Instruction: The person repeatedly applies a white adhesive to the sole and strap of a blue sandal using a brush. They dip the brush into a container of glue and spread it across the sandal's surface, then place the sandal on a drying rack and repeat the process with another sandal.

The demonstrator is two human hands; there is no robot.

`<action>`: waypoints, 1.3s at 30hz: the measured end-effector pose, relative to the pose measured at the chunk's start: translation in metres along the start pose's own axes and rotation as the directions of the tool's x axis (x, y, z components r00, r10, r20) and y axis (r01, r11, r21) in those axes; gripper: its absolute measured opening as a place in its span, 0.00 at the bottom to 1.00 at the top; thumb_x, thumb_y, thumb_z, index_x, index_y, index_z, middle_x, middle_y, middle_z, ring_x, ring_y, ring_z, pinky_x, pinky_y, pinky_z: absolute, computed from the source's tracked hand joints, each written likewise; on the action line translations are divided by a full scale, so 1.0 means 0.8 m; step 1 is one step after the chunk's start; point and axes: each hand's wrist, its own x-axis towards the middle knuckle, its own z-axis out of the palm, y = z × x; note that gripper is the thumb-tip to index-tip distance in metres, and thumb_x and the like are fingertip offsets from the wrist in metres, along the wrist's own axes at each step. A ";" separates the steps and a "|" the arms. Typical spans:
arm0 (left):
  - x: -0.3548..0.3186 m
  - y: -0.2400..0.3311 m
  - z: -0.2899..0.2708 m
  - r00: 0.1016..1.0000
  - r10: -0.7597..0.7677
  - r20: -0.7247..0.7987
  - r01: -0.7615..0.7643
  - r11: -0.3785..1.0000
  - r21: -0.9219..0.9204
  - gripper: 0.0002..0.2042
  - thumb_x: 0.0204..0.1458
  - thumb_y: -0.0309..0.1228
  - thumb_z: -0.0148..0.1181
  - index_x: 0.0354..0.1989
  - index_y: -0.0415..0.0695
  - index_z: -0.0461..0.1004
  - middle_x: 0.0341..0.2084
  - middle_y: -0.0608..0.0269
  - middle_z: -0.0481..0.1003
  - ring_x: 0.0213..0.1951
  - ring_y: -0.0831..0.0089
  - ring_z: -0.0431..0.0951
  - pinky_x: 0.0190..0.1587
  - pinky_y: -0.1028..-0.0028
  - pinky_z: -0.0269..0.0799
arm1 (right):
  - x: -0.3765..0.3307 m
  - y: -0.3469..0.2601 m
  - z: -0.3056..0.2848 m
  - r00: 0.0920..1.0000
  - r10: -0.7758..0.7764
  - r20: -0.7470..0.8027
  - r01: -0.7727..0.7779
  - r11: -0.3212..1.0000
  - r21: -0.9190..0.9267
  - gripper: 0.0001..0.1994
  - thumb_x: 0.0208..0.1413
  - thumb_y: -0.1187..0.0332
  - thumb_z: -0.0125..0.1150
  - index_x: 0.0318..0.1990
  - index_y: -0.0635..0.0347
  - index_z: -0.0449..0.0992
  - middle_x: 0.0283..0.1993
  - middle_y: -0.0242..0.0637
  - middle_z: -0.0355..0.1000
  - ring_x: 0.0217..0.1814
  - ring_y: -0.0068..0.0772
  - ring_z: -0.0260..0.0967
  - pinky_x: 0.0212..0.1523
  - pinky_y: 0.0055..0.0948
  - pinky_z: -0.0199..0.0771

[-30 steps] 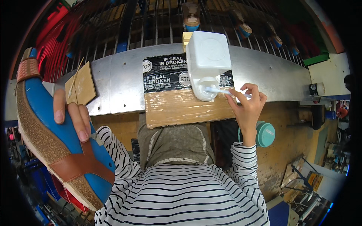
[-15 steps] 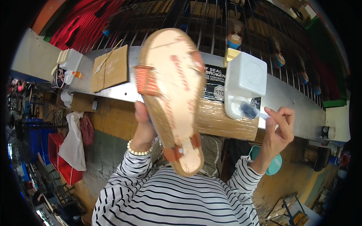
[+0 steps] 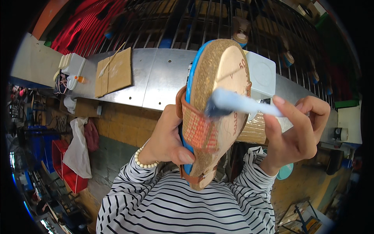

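Note:
My left hand [image 3: 165, 138], with a beaded bracelet at the wrist, grips a sandal [image 3: 224, 74] upright from its left side. The sandal has a cork edge, a pale underside with reddish marks, and brown straps with an orange woven panel [image 3: 200, 130]. Along its left side shows a blue shoe last [image 3: 196, 64]. Between the thumb and fingers of my right hand [image 3: 298, 134] is a brush [image 3: 249, 104] with a pale handle. Its dark bristles, blurred by motion, are at the sandal's cork edge, just above the woven panel; whether they touch is hard to tell.
Behind the sandal, a white plastic container [image 3: 261, 72] stands partly hidden above a wrapped cardboard box [image 3: 253, 133]. Cardboard with a stick [image 3: 113, 74] lies on the metal bench [image 3: 154, 74]. Beyond are bars with more shoes [image 3: 241, 33]. Red crates [image 3: 74, 179] stand lower left.
The brush has moved left from the white container to the sandal. My left hand has turned the sandal, so its cork edge and woven panel now face up more.

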 end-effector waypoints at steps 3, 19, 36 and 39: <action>0.010 -0.001 -0.009 0.985 0.125 0.120 -0.145 0.974 0.174 0.55 0.31 0.70 0.72 0.57 0.31 0.67 0.45 0.55 0.78 0.44 0.71 0.79 0.50 0.71 0.74 | 0.003 0.004 -0.002 1.000 0.022 -0.006 -0.022 0.999 -0.033 0.18 0.32 0.65 0.77 0.35 0.61 0.85 0.33 0.30 0.59 0.36 0.28 0.57 0.36 0.27 0.58; 0.006 -0.010 0.006 0.977 0.134 0.165 -0.156 0.980 0.126 0.67 0.24 0.69 0.75 0.69 0.31 0.55 0.47 0.51 0.79 0.47 0.66 0.82 0.53 0.70 0.75 | -0.002 0.030 -0.005 0.996 0.061 -0.060 -0.045 0.972 0.232 0.23 0.24 0.63 0.82 0.36 0.50 0.87 0.35 0.27 0.57 0.33 0.23 0.55 0.32 0.22 0.56; 0.006 -0.002 0.026 0.995 0.005 0.103 -0.006 1.000 0.013 0.57 0.41 0.70 0.65 0.66 0.31 0.57 0.50 0.52 0.76 0.52 0.66 0.77 0.57 0.68 0.71 | -0.013 0.053 -0.007 0.999 0.006 0.032 -0.016 0.944 0.330 0.20 0.29 0.59 0.81 0.35 0.51 0.85 0.35 0.29 0.57 0.33 0.25 0.56 0.32 0.22 0.56; 0.008 -0.001 0.032 0.998 -0.026 -0.053 0.017 0.986 -0.168 0.56 0.44 0.72 0.60 0.67 0.33 0.56 0.55 0.52 0.72 0.57 0.66 0.73 0.60 0.67 0.68 | -0.019 0.049 -0.004 0.998 0.026 0.052 -0.043 0.934 0.355 0.21 0.25 0.61 0.82 0.35 0.50 0.87 0.34 0.28 0.58 0.32 0.22 0.56 0.31 0.20 0.55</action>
